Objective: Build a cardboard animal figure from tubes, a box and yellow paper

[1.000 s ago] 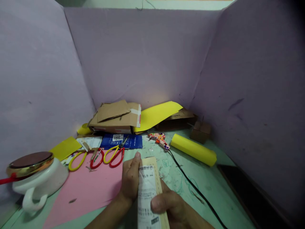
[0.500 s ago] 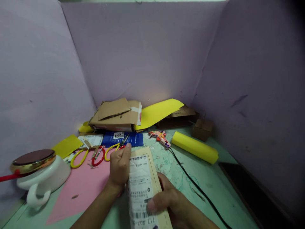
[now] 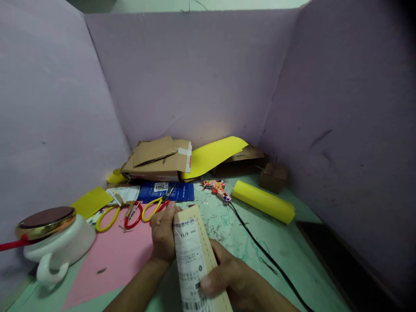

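Note:
Upright in front of me is a folded piece of cardboard (image 3: pixel 208 247) with a white shipping label (image 3: pixel 191 255) on its face and a dashed line along one side. My right hand (image 3: pixel 227 275) grips its right edge, thumb on the label and fingers behind. On the upper left edge, my left hand (image 3: pixel 164 234) is closed, thumb pointing up; its fingertips are hidden. Beneath my left forearm lies a pink sheet (image 3: pixel 113 260). Just beyond that hand are red-handled scissors (image 3: pixel 134 216) and yellow-handled scissors (image 3: pixel 151 210).
A white mug (image 3: pixel 61 247) with a gold-rimmed lid (image 3: pixel 47 221) stands at left. Behind are cardboard pieces (image 3: pixel 156 158) and a yellow sheet (image 3: pixel 214 156). A patterned glue gun (image 3: pixel 217 188), its black cord (image 3: pixel 260 247), a yellow roll (image 3: pixel 263 201) and a dark flat object (image 3: pixel 338 260) lie to the right.
The cardboard sits slightly lower and further left in view, with both hands still on it. The whole view has shifted a little; the things on the table have stayed put.

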